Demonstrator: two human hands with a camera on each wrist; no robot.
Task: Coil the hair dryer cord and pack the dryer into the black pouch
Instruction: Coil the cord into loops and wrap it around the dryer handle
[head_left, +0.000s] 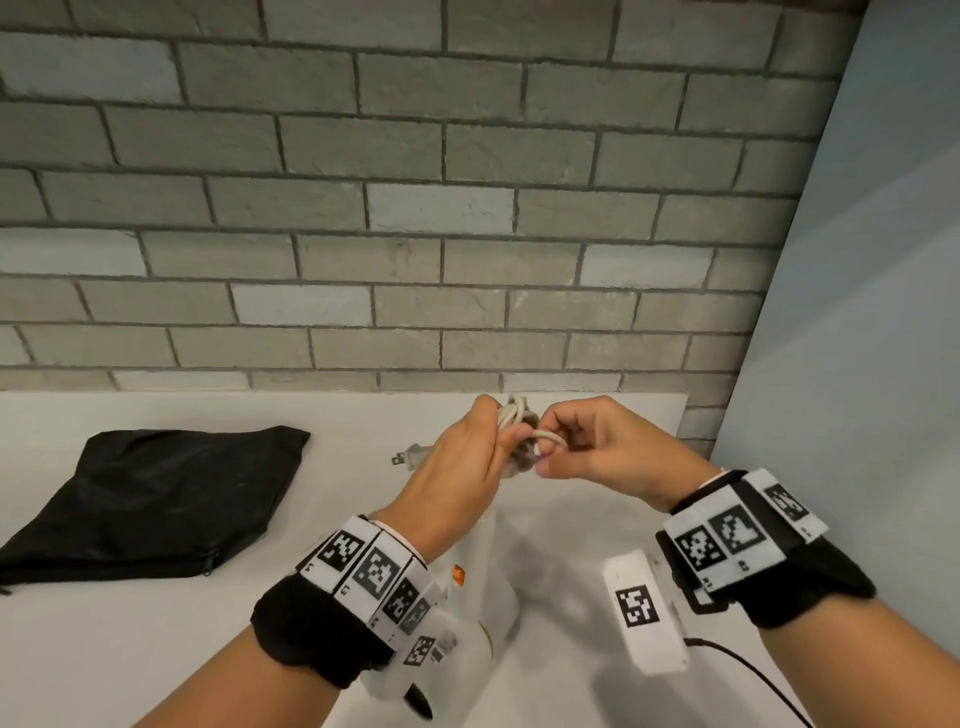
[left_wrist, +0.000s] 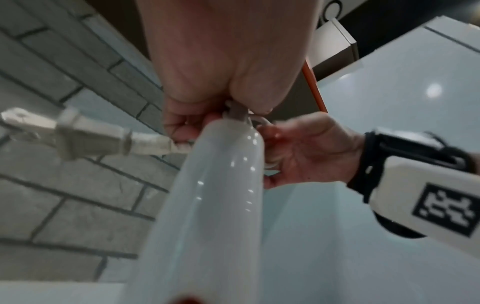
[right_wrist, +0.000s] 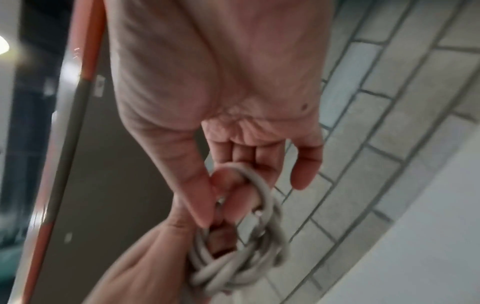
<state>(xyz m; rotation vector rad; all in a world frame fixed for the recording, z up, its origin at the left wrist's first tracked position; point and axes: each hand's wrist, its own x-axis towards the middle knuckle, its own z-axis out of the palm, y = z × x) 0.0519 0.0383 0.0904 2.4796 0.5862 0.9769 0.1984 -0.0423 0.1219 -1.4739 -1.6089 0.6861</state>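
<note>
The white hair dryer (head_left: 488, 597) hangs upright over the table, its handle (left_wrist: 215, 185) pointing up into my left hand (head_left: 506, 441). That hand grips the handle's end together with the coiled beige cord (head_left: 511, 415). The plug (head_left: 410, 458) sticks out to the left of my left hand and shows large in the left wrist view (left_wrist: 85, 139). My right hand (head_left: 543, 457) pinches one loop of cord (right_wrist: 254, 185) between thumb and forefinger, right beside the bundle of coils (right_wrist: 233, 267). The black pouch (head_left: 156, 499) lies flat at the left, apart from both hands.
A white table (head_left: 156, 649) runs up to a grey brick wall (head_left: 415, 234) just behind my hands. A pale blue panel (head_left: 857, 312) closes off the right side. A black cable (head_left: 753, 670) trails from my right wrist unit.
</note>
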